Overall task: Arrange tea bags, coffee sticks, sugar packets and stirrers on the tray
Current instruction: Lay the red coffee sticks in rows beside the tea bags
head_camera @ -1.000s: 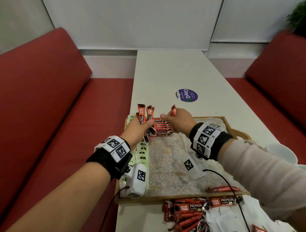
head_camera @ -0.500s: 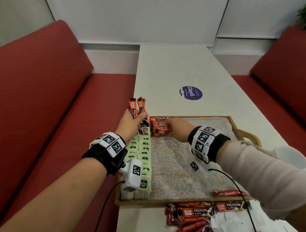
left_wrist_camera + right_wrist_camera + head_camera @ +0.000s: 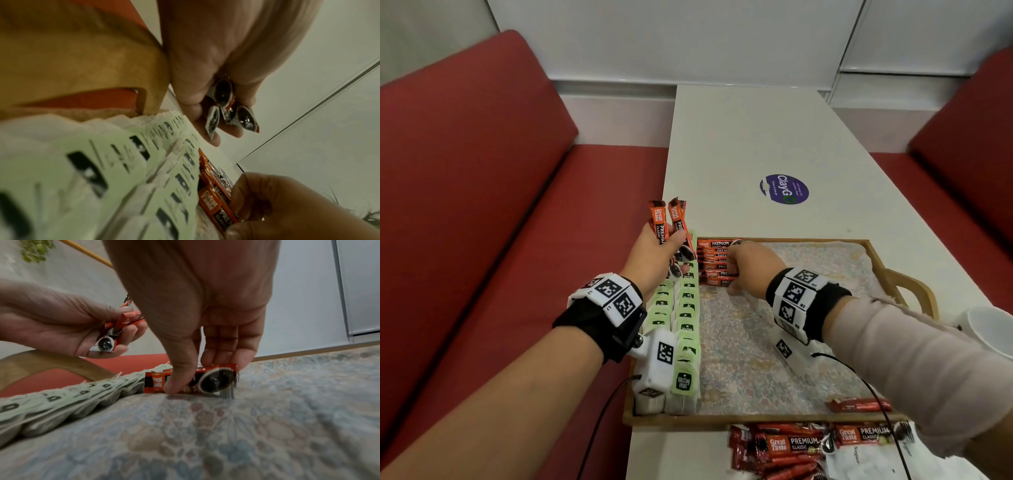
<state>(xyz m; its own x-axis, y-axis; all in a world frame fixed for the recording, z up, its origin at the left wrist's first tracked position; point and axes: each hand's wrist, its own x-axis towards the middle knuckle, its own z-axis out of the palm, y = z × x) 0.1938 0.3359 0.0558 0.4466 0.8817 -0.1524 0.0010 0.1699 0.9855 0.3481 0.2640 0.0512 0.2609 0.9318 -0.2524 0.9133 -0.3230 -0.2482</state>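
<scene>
A wooden tray [image 3: 878,263] with a floral liner holds two rows of green tea bags [image 3: 686,325] along its left side. Beside them, at the far left corner, lies a row of orange coffee sticks [image 3: 714,262]. My right hand [image 3: 736,270] is down on that row. In the right wrist view its thumb and fingers pinch the nearest coffee stick [image 3: 213,381], which stands on edge on the liner. My left hand [image 3: 674,246] hovers over the tray's left rim and grips several coffee sticks [image 3: 669,222] upright; their ends show in the left wrist view [image 3: 226,105].
Loose coffee sticks [image 3: 791,445] and white sugar packets [image 3: 869,462] lie on the table in front of the tray. One stick [image 3: 859,406] lies in the tray's near right corner. A white cup [image 3: 989,329] stands at the right. Red benches flank the table.
My right hand came down from a raised position with one stick and now pinches it at the row on the tray. My left hand shifted slightly left, still gripping its sticks.
</scene>
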